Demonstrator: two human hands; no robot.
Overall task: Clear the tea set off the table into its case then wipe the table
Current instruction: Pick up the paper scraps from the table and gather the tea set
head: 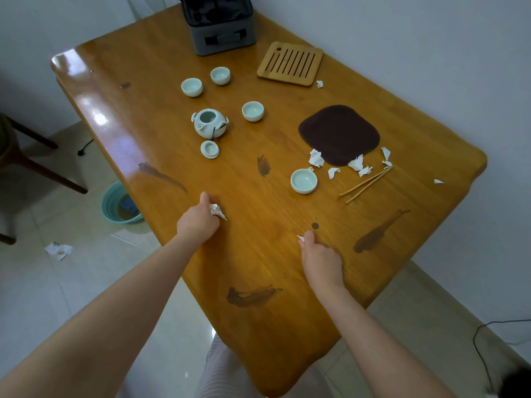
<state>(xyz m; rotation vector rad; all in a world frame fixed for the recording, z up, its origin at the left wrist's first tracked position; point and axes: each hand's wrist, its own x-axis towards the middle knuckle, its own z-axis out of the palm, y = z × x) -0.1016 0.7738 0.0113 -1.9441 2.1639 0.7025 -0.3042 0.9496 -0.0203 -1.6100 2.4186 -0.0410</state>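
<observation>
On the wooden table (161, 116) stand a pale green teapot (209, 123) without its lid, the lid (210, 149) just in front of it, and several matching cups (192, 87) (220, 75) (253, 111) (303, 181). The open grey case (222, 33) sits at the far edge. A slatted bamboo tray (290, 64), a dark brown cloth (339, 135) and bamboo tongs (366, 183) lie to the right. My left hand (198, 222) is shut on a crumpled paper scrap (217, 211). My right hand (320, 259) pinches a small paper scrap (300, 238).
Torn paper scraps (316, 158) lie around the cloth's near edge, one by the tray (319, 83) and one at the right edge (438, 181). Dark stains (250, 295) (376, 234) mark the tabletop. On the floor to the left are a teal basin (115, 206), crumpled paper (59, 249) and a chair leg (43, 170).
</observation>
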